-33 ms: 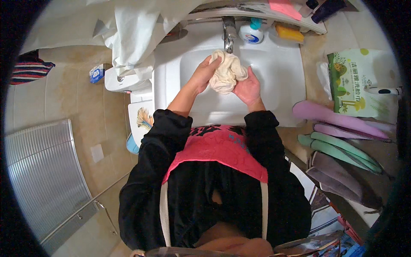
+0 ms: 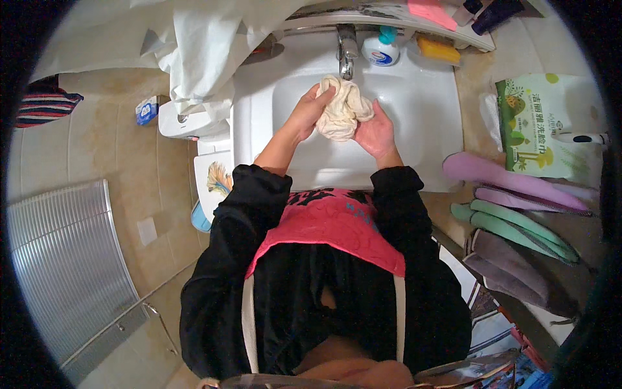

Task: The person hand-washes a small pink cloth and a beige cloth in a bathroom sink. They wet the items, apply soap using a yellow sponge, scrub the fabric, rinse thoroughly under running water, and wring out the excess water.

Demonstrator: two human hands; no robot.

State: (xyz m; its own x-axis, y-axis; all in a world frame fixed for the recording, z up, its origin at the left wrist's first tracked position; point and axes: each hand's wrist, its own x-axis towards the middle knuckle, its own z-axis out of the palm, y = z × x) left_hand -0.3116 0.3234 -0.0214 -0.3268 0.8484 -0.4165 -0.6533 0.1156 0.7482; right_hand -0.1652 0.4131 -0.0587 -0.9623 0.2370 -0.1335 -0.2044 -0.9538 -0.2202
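A crumpled cream-white cloth (image 2: 342,111) is bunched up over the white sink (image 2: 414,146), just below the metal faucet (image 2: 346,55). My left hand (image 2: 308,114) pinches its left side, thumb laid on top and the other fingers mostly hidden. At the cloth's lower right, my right hand (image 2: 376,135) holds it from beneath, palm turned up, thumb against the edge and fingertips out of sight under the fabric.
Behind the sink stand a white pump bottle (image 2: 380,50) with a teal top and a yellow sponge (image 2: 438,50). Folded purple, green and brown towels (image 2: 518,227) hang at right, near a green-and-white wipes pack (image 2: 544,126). A white toilet (image 2: 206,120) is at left.
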